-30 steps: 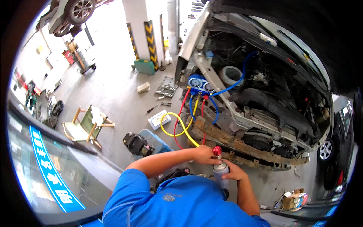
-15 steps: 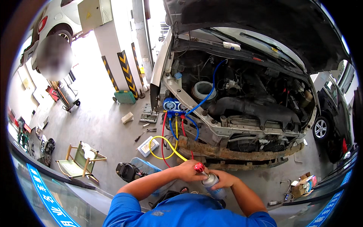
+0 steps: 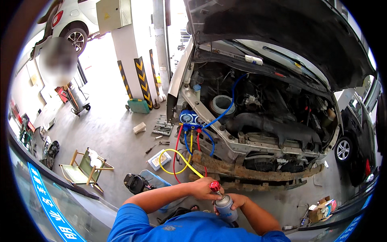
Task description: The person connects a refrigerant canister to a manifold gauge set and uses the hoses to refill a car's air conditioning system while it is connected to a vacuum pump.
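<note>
In front of my chest, my right hand (image 3: 238, 201) is wrapped around the side of a silver-and-white refrigerant can (image 3: 226, 209). My left hand (image 3: 204, 188) closes about the can tap at its top, just beside the red knob (image 3: 215, 186); its fingertips are partly hidden. From there a yellow hose (image 3: 164, 153) loops across to a blue manifold gauge set (image 3: 192, 118) hanging at the car's front corner. Red hoses (image 3: 176, 151) hang from the gauges, and a blue hose (image 3: 232, 94) runs into the engine bay (image 3: 262, 97).
A rusty bumper beam (image 3: 250, 171) lies just ahead of my hands, below the raised hood (image 3: 274, 36). To the left stand a folding chair (image 3: 86, 167), a blue bin (image 3: 155, 179) and a socket set (image 3: 163, 127). A cardboard box (image 3: 321, 210) sits at the right.
My view has shifted, so the car appears slightly right and lower. The can sits a little lower with more of its side showing, and both hands remain on the can and its tap.
</note>
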Tool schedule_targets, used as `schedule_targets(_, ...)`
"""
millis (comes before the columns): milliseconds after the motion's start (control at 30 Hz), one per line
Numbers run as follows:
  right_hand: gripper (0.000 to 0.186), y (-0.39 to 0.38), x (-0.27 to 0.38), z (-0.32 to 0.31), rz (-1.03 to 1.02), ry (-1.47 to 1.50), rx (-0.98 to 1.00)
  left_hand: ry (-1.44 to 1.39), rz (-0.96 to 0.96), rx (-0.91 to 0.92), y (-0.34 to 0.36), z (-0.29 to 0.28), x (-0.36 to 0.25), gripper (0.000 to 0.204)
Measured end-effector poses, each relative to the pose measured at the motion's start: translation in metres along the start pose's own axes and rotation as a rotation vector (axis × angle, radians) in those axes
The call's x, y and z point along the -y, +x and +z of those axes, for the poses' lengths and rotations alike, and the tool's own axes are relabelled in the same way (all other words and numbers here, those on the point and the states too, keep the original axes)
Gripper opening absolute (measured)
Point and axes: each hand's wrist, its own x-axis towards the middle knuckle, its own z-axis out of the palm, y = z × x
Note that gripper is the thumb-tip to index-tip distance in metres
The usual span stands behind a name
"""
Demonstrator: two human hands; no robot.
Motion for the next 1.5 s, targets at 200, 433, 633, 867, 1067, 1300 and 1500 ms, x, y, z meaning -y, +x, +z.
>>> schedule_targets(200, 0.078, -0.011, -0.002, 0.002, -0.019, -0.089, -0.266, 0.022, 0.021, -0.105, 0.001, 0.011, 0.009, 0.032)
schedule_targets(433, 0.079, -0.030, -0.020, -0.007, -0.017, 0.008, -0.409, -0.141, -0.278, -0.244, 0.017, 0.056, 0.032, 0.026)
schedule_targets(633, 0.071, -0.022, -0.043, -0.021, -0.087, 0.073, -0.391, -0.301, -0.218, -0.313, -0.005, 0.073, 0.047, 0.031)
schedule_targets(867, 0.068, -0.029, -0.049, -0.016, -0.181, 0.076, -0.356, -0.073, -0.168, -0.091, 0.007, 0.057, 0.043, 0.041)
schedule_targets(1067, 0.077, -0.028, -0.043, -0.016, -0.174, 0.111, -0.332, -0.102, -0.197, -0.130, -0.001, 0.061, 0.060, 0.044)
schedule_targets(1300, 0.069, -0.025, -0.048, -0.025, -0.201, 0.103, -0.277, -0.118, -0.159, -0.087, -0.001, 0.057, 0.058, 0.042)
schedule_targets(1500, 0.078, -0.023, -0.039, -0.027, -0.111, 0.044, -0.287, -0.138, -0.125, -0.108, -0.006, 0.060, 0.057, 0.038)
